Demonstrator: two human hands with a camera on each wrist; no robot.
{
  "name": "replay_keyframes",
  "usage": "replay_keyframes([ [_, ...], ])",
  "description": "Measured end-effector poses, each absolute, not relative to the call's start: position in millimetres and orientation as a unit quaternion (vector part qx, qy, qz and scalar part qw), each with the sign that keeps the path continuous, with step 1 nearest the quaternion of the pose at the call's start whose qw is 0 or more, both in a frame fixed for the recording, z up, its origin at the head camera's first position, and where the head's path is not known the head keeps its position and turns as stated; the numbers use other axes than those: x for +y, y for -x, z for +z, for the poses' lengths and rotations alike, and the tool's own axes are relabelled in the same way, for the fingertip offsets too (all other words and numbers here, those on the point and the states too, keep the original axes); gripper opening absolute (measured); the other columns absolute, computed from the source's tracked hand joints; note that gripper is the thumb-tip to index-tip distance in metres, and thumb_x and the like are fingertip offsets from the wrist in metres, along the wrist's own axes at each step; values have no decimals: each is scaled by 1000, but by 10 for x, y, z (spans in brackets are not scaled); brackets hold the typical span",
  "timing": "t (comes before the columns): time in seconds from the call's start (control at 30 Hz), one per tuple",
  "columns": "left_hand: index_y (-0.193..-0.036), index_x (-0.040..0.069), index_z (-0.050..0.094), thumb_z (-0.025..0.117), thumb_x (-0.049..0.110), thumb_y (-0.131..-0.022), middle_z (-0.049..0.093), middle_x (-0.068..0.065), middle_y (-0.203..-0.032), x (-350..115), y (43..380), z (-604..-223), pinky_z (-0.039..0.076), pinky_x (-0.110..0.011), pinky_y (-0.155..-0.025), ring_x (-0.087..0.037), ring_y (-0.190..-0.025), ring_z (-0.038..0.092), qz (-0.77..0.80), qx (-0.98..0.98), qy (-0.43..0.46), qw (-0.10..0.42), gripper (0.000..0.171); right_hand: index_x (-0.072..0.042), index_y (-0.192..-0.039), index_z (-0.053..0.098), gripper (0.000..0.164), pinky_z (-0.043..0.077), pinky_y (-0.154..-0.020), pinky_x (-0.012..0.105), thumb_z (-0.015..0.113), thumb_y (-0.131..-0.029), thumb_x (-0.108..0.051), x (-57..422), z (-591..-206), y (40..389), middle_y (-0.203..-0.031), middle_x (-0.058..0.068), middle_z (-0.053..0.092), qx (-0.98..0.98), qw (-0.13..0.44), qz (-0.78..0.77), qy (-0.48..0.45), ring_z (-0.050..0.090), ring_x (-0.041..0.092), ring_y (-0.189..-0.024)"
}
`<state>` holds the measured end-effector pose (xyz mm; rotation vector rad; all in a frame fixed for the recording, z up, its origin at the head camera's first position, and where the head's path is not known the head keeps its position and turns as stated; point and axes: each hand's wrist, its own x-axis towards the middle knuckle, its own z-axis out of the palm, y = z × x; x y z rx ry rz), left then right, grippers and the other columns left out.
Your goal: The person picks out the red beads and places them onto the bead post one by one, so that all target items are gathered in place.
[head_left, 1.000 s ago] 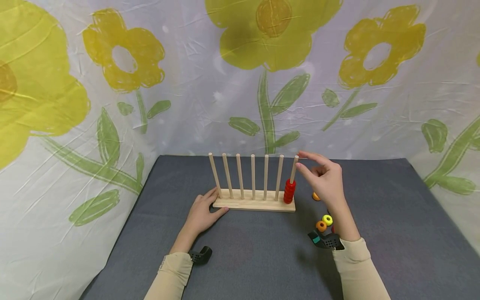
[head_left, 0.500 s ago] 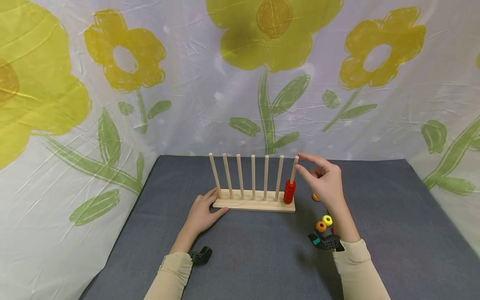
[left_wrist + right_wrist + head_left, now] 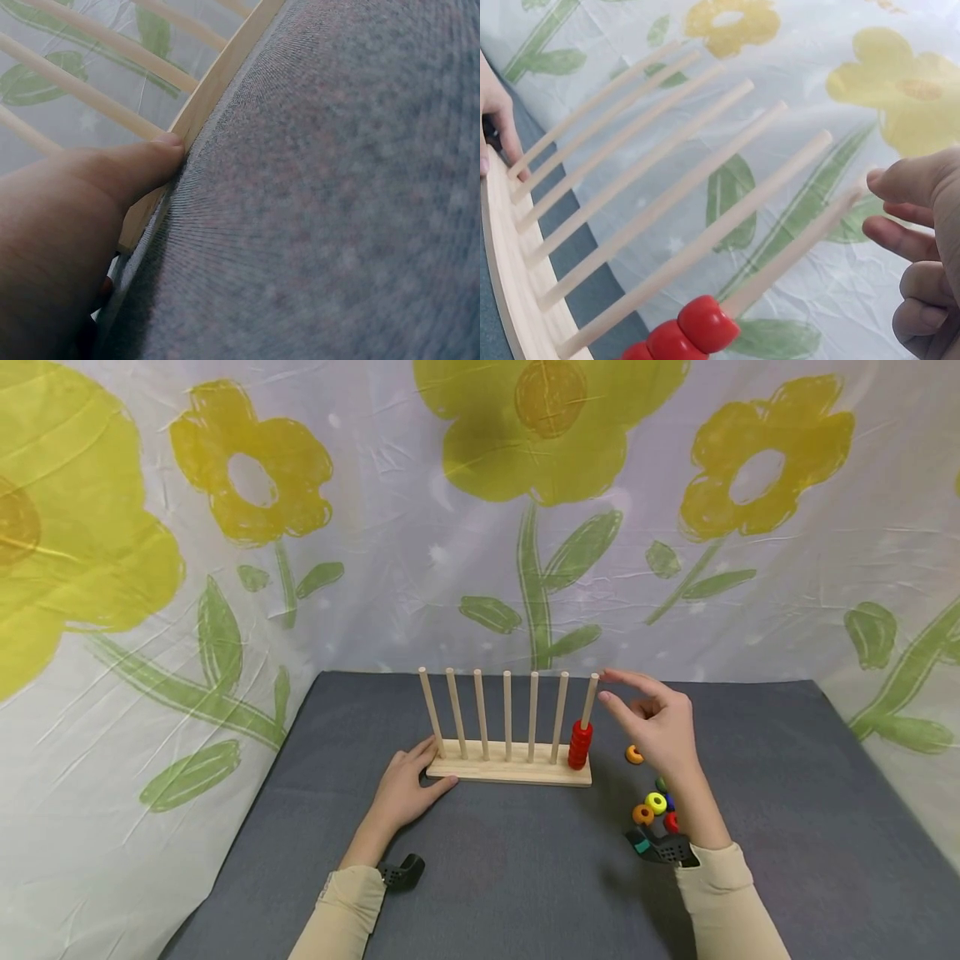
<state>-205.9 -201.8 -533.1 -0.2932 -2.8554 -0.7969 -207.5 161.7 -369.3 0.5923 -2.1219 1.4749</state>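
A wooden peg stand [image 3: 510, 768] with a row of several upright pegs sits in the middle of the table. Stacked red beads [image 3: 580, 745] fill the lower part of its rightmost peg; they also show at the bottom of the right wrist view [image 3: 705, 322]. My left hand [image 3: 405, 785] grips the stand's left end, the thumb [image 3: 161, 154] against the front edge and the fingers round behind. Beside the top of the rightmost peg is my right hand [image 3: 656, 722], with nothing between thumb and forefinger and the other fingers bent.
Loose beads lie on the dark cloth near the right forearm: an orange bead [image 3: 634, 754], a yellow bead [image 3: 656, 802], a second orange bead [image 3: 642, 814], a red bead [image 3: 672, 822], plus green and blue ones partly hidden. A flower-printed curtain [image 3: 390, 527] stands behind the table.
My right hand has shifted slightly right, away from the rightmost peg's top, uncovering more of the loose beads. The left hand and the stand stay in place.
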Motion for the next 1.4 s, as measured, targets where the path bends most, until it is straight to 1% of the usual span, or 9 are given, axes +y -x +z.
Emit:
replay_keyframes([
  [0.23, -155, 8, 44, 71, 55, -92, 42, -11, -157, -2020, 2053, -5329, 44, -50, -92, -31, -113, 51, -269, -955, 99, 78, 83, 5, -118, 74, 29, 22, -37, 27, 74, -90, 7, 1683, -3714, 2055, -90, 11, 71, -786, 248, 521, -224, 22, 2, -38],
  [0.3, -155, 7, 44, 71, 55, -92, 42, -11, -157, -2019, 2055, -5328, 44, -50, -92, -31, -112, 51, -268, -955, 99, 78, 83, 4, -118, 74, 28, 22, -37, 27, 75, -89, 6, 1702, -3725, 2045, -99, 13, 72, -790, 247, 515, -222, 22, 2, -38],
  [0.4, -155, 8, 44, 71, 55, -92, 42, -11, -157, -2018, 2054, -5320, 44, -49, -91, -31, -112, 51, -266, -956, 99, 76, 83, 4, -117, 74, 28, 22, -38, 27, 75, -89, 6, 1735, -3746, 2024, -102, 13, 72, -797, 246, 507, -217, 23, 1, -39],
  [0.5, -155, 8, 44, 71, 54, -92, 42, -11, -157, -2015, 2054, -5313, 44, -49, -90, -31, -110, 51, -264, -956, 99, 75, 83, 4, -117, 74, 28, 23, -38, 27, 76, -89, 6, 1780, -3784, 2006, -94, 9, 71, -806, 244, 498, -209, 24, 0, -38],
  [0.7, -155, 9, 43, 71, 54, -92, 41, -10, -157, -2021, 2054, -5315, 44, -48, -89, -30, -110, 50, -262, -957, 96, 74, 82, -5, -119, 76, 29, 23, -38, 27, 78, -90, -1, 1937, -4021, 2079, -63, 2, 53, -826, 238, 473, -194, 23, -7, -39],
  [0.8, -155, 8, 43, 71, 55, -92, 41, -10, -157, -2019, 2051, -5314, 44, -49, -90, -30, -111, 50, -262, -958, 96, 72, 83, -8, -120, 76, 30, 23, -37, 27, 79, -90, -4, 2038, -4149, 2130, -74, 2, 64, -832, 236, 464, -192, 23, -7, -40],
  [0.93, -155, 9, 44, 71, 55, -92, 41, -10, -158, -2014, 2051, -5317, 44, -48, -89, -30, -110, 51, -264, -957, 95, 71, 83, -12, -121, 77, 30, 24, -38, 27, 80, -90, -8, 2141, -4235, 2143, -107, 0, 72, -835, 226, 466, -188, 25, -1, -39],
  [1.1, -155, 9, 44, 71, 56, -92, 42, -9, -157, -2016, 2068, -5339, 45, -48, -88, -30, -110, 51, -261, -958, 96, 75, 83, -16, -121, 77, 32, 25, -39, 27, 81, -90, -9, 2240, -4293, 2126, -110, 2, 72, -839, 229, 456, -189, 25, -1, -39],
  [1.4, -156, 11, 43, 71, 55, -92, 41, -8, -158, -2026, 2065, -5346, 44, -48, -90, -30, -112, 50, -263, -958, 93, 70, 83, -13, -119, 78, 31, 24, -39, 26, 81, -89, -6, 2429, -4361, 2065, -110, 3, 73, -848, 243, 435, -180, 23, 1, -40],
])
